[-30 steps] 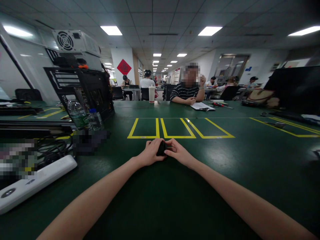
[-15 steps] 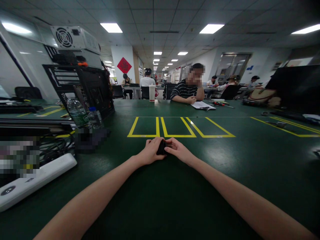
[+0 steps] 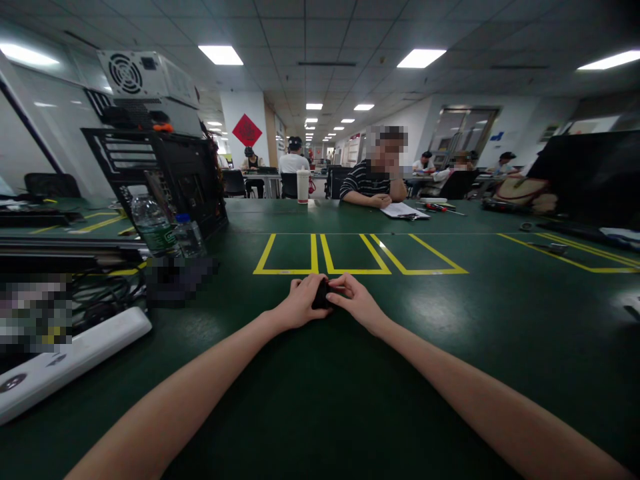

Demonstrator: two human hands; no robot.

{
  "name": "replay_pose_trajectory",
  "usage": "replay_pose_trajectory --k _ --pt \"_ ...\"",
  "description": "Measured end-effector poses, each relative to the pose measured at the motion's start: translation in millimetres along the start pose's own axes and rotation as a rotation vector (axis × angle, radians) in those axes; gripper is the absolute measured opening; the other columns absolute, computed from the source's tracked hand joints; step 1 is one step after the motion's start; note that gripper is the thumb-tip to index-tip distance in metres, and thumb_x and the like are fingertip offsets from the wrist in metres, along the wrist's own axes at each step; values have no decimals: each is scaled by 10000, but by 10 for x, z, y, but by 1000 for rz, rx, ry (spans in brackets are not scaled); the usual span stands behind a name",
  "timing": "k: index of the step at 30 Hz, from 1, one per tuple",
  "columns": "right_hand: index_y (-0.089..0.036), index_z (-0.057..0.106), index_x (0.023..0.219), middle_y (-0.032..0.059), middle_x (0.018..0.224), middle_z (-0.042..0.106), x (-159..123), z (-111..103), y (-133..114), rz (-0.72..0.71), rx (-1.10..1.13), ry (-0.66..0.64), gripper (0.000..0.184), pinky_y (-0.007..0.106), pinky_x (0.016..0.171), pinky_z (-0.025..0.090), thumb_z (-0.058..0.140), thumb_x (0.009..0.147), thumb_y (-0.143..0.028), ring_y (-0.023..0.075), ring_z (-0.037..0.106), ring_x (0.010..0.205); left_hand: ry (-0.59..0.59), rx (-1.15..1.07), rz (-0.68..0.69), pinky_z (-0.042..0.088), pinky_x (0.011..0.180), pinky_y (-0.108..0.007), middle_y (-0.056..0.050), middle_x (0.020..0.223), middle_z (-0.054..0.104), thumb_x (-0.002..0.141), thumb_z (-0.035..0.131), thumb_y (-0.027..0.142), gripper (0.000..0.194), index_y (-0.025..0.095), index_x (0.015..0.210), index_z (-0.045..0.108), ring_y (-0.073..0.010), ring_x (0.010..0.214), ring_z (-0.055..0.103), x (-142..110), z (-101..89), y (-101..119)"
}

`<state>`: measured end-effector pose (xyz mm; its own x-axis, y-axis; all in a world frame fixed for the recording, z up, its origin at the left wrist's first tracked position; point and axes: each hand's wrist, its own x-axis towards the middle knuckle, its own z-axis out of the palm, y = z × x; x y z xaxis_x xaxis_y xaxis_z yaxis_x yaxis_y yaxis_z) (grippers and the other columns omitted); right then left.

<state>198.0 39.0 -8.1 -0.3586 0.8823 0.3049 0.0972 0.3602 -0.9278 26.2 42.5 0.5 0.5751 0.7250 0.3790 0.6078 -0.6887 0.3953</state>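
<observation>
1. Far left: white power strip (image 3: 80, 363) and plastic bottle (image 3: 151, 223) on green counter (image 3: 325, 413), well apart from the hands. Left elbow best kept off the strip.
2. Left hand (image 3: 300, 303): fingers curled round the object, thumb along its near side. Works as the holder; grip should be firm, not crushing.
3. Small black object (image 3: 321, 297): between the hands, just on the near side of the yellow tape outlines (image 3: 285, 272). Mostly covered; can't tell what it is or if it touches the counter.
4. Right hand (image 3: 357, 303): thumb and fingers bent in at the object's right side; can't tell if they pinch a part. Small, slow fingertip moves look safest, object braced against left palm.
5. Farther right: clipboard (image 3: 403, 210), well apart, out of the way.
</observation>
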Motion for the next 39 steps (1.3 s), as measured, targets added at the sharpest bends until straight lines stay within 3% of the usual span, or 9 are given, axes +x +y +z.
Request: replay_pose_trajectory --k 6,11,16,19,24,27,31,34,39 --pt "-201 458 988 39 1041 512 8 -34 33 41 33 -100 293 386 911 379 563 715 -220 174 487 1025 -17 -7 -14 289 865 -406 -73 1085 458 695 581 312 507 206 1122 329 -242 1002 447 14 0 16" --pt "-209 442 909 21 1036 492 -8 -46 82 -23 51 -102 288 350 879 409 585 669 -137 155 512 992 -26 -37 -34 294 862 -402 -74 1093 466 696 575 346 522 208 1132 323 -246 1015 449 21 -14 -6" --pt "-195 445 863 45 1038 512 -16 -50 117 104 -207 6 139 352 810 445 469 737 -140 161 551 925 -87 -87 -206 347 827 -418 -67 1013 508 677 566 446 481 203 1059 401 -247 945 486 22 -59 -138" --pt "-195 444 968 58 1026 517 -36 -52 113 138 -411 110 254 360 841 421 450 727 -115 183 512 992 -105 -110 -269 371 813 -410 -62 992 510 661 569 478 470 198 1015 434 -243 928 490 30 -78 -187" --pt "-195 399 1116 88 1151 457 -45 -22 56 165 -584 91 479 413 898 364 569 679 -293 250 419 1096 -104 -176 -273 390 805 -377 -51 994 511 669 568 468 460 201 1016 431 -223 916 503 24 -76 -187" --pt "-182 429 1092 90 1117 491 9 -7 55 145 -624 76 457 414 897 357 581 677 -299 248 426 1087 -99 -198 -283 414 765 -358 -60 981 515 650 578 491 498 186 1014 432 -228 906 508 19 -59 -174" --pt "-180 444 1050 71 1070 525 54 -36 25 106 -559 43 390 407 889 363 579 685 -214 218 469 1044 -82 -248 -292 440 704 -320 -58 975 513 647 600 446 497 176 1024 423 -212 873 516 30 -64 -129" --pt "-200 416 1069 60 1069 536 11 -39 -93 96 -393 -59 428 408 899 360 593 679 -204 203 495 1024 -144 -261 -239 446 684 -304 -57 982 509 652 608 395 486 173 1040 417 -202 859 515 -2 -139 -51" --pt "-182 359 1055 56 955 570 -132 206 -299 228 7 -170 528 348 806 455 658 626 -258 177 571 895 -263 -272 -155 421 787 -332 -54 1037 500 605 660 337 545 186 1070 421 -205 918 501 -318 -362 174"
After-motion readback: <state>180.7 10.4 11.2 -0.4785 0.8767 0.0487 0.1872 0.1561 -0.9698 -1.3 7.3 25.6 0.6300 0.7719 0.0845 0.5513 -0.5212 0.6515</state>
